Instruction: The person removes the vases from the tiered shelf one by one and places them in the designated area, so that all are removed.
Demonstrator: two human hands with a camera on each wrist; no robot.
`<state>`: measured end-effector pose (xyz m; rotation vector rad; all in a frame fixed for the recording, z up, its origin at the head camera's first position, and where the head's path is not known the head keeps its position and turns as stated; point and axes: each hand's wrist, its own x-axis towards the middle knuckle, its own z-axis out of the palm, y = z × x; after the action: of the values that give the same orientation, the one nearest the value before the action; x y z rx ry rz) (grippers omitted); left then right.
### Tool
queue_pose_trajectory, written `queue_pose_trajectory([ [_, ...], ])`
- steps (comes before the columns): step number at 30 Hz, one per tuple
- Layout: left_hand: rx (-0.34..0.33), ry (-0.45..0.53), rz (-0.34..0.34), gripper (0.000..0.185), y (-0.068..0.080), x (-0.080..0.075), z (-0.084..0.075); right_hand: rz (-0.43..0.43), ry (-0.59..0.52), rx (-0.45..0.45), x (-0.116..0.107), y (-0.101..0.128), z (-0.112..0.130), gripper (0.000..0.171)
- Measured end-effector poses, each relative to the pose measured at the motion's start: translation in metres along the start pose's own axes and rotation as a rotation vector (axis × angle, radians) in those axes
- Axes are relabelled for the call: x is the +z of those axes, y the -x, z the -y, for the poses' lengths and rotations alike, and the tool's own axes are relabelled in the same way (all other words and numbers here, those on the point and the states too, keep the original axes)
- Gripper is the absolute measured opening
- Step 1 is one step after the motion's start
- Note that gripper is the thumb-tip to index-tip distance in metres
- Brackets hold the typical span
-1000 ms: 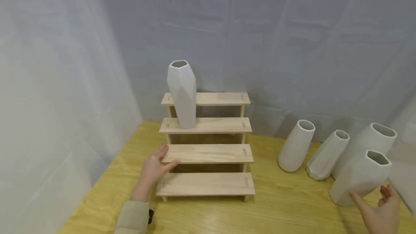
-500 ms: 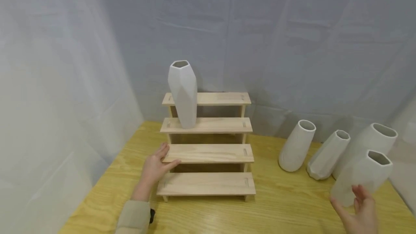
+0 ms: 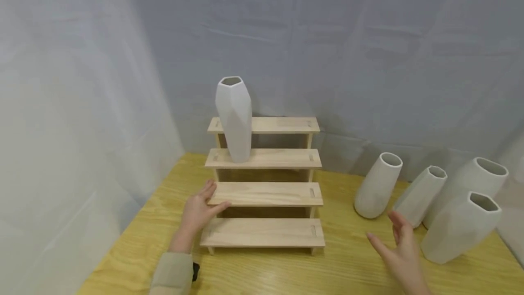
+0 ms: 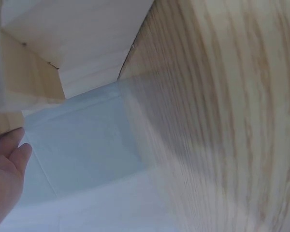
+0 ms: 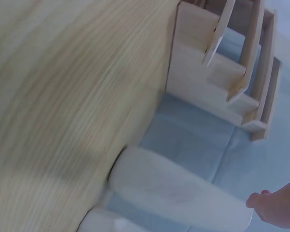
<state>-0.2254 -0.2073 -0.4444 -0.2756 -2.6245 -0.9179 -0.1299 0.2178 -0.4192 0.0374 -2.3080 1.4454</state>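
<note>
A wooden four-step stand [image 3: 266, 193] sits on the yellow wooden table [image 3: 348, 263]. A tall faceted white vase [image 3: 234, 119] is upright on its second step from the top. My left hand [image 3: 198, 211] rests with straight fingers on the left end of the third step, thumb along its front edge. My right hand [image 3: 399, 246] hovers open above the table, holding nothing, just in front of a round white vase [image 3: 377, 185] and a faceted vase [image 3: 421, 191]. The left wrist view shows my fingers [image 4: 7, 164] below the stand [image 4: 87, 29].
Two more white vases stand at the right: a large round one [image 3: 471, 185] and a faceted one [image 3: 460, 227] nearest the table's right edge. Grey cloth [image 3: 327, 58] hangs behind and to the left. The right wrist view shows the stand [image 5: 222, 82] and a vase [image 5: 179, 188].
My right hand has moved left, away from the front faceted vase and toward the round and faceted vases. The left hand has stayed on the stand.
</note>
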Motion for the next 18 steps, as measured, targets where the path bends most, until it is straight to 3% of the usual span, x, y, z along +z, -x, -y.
queue_pose_trajectory([
  [18,-0.017,0.014,0.016,0.081,-0.001,-0.001,0.002,0.148,-0.167,-0.14,0.087,-0.041,0.05,0.07],
])
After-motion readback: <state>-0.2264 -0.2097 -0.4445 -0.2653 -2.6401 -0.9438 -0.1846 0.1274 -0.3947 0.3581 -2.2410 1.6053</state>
